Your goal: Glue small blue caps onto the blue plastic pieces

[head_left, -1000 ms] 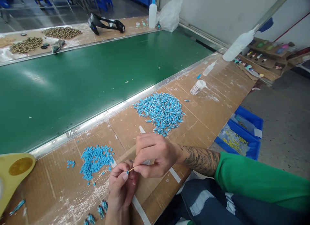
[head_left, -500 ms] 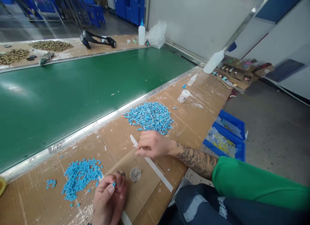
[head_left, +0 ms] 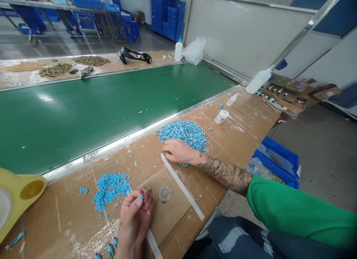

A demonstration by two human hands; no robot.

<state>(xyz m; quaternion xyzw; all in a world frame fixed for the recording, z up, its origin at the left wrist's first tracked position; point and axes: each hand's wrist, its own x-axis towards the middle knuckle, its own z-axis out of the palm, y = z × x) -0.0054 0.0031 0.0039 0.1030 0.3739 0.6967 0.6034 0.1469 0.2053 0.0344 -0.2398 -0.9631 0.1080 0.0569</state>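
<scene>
My left hand point(head_left: 136, 214) pinches a small blue ring point(head_left: 141, 197) between thumb and forefinger, above the cardboard. My right hand point(head_left: 180, 151) is at the near edge of a heap of small blue pointed pieces point(head_left: 186, 132), its fingers curled down and together. Whether anything is in those fingertips is hidden. Between the hands stands a small clear round dish point(head_left: 165, 194) with a thin stick in it, on a cardboard sheet point(head_left: 173, 214) taped with white strips point(head_left: 182, 186). Loose blue rings point(head_left: 110, 188) lie in a spread heap left of my left hand.
A green conveyor belt point(head_left: 111, 103) runs beyond the cardboard-covered table. To the right stand a white tub point(head_left: 221, 117), a small bottle point(head_left: 232, 100) and a larger bottle point(head_left: 259, 81). Blue bins point(head_left: 279, 155) sit below the table edge. A yellow object point(head_left: 25, 188) is at left.
My right hand has moved away from the dish to the blue heap's near edge. My left hand still pinches the ring. The view has shifted, showing more at left.
</scene>
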